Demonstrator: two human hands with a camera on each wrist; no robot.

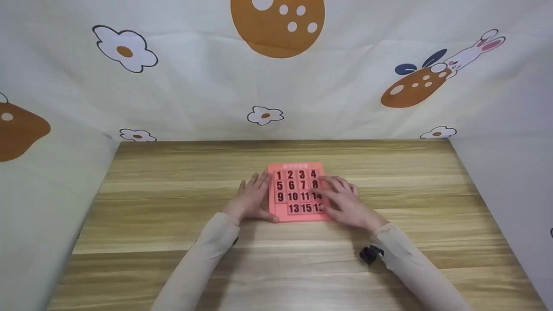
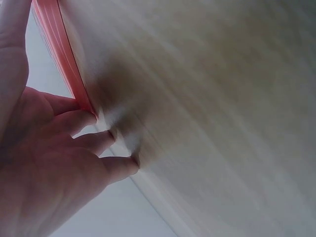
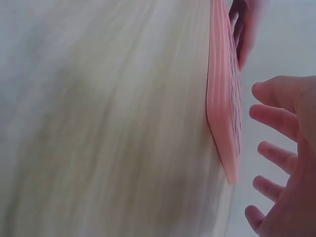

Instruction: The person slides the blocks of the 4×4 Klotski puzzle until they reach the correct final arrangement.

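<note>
A pink sliding number puzzle (image 1: 298, 218) lies flat on the table, black numerals on its square tiles. Its top rows read 1 to 4 and 5 to 8; the third reads 9, 10, 11, 14. In the bottom row the left slot is vacant, then come 13, 15 and a tile partly hidden by a finger. My left hand (image 1: 250, 202) rests along the frame's left side, thumb at the lower left corner, other fingers spread toward the table. With fingers apart and slightly bent, my right hand (image 3: 291, 163) is over the puzzle's right edge, fingertips close above the right-hand tiles.
The wood-grain table (image 1: 173, 181) extends around the puzzle. Pale cloth with orange and flower prints (image 1: 198, 86) stands behind it, and plain pale walls (image 1: 497, 142) flank both sides. A black strap piece (image 1: 370, 255) hangs at the right wrist.
</note>
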